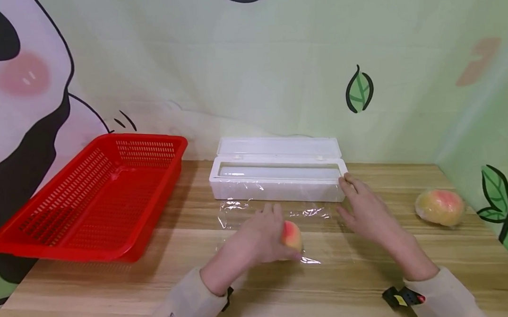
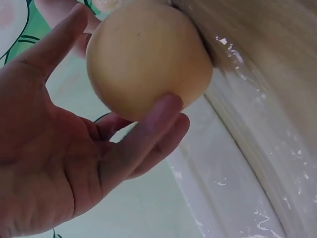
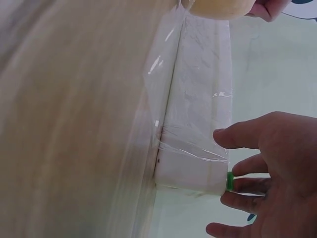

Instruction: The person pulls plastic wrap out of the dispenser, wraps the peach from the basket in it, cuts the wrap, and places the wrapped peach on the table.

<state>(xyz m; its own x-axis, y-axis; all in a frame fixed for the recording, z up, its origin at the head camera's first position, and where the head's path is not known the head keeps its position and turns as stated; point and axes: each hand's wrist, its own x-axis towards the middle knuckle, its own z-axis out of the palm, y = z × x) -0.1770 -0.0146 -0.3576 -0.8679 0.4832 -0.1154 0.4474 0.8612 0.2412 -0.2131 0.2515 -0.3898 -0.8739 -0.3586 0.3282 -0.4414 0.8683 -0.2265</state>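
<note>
Grasping the peach (image 1: pixel 293 237) with the left hand (image 1: pixel 258 236), clamping between thumb and fingers. Pressing the fingertips (image 2: pixel 166 109) against the near side of the peach, as seen from the left wrist. Positioning the peach at the centre front of the wooden table (image 1: pixel 174 289), over the spread clear film (image 1: pixel 316 214) and in front of the white box (image 1: pixel 276 189). Leaving undetermined any contact between peach and film.

Resting the right hand (image 1: pixel 367 212) lightly at the right end of the white box, touching near the front corner with relaxed fingers. Grasping nothing with the right hand. Displaying a small green part (image 3: pixel 230 181) beside those fingers in the right wrist view.

Opening the white box upward, with the lid (image 1: pixel 279 148) tilted back toward the wall. Draping the film down the front face of the box and extending it forward across the table.

Placing a wrapped fruit (image 1: pixel 440 208) near the right edge of the table, well apart from the right hand. Locating a red basket (image 1: pixel 160 207) at the left, with slotted walls. Backing the table with a printed backdrop (image 1: pixel 276 72) of leaves and a panda. Wearing pale sleeves (image 1: pixel 187 298) on both arms.
</note>
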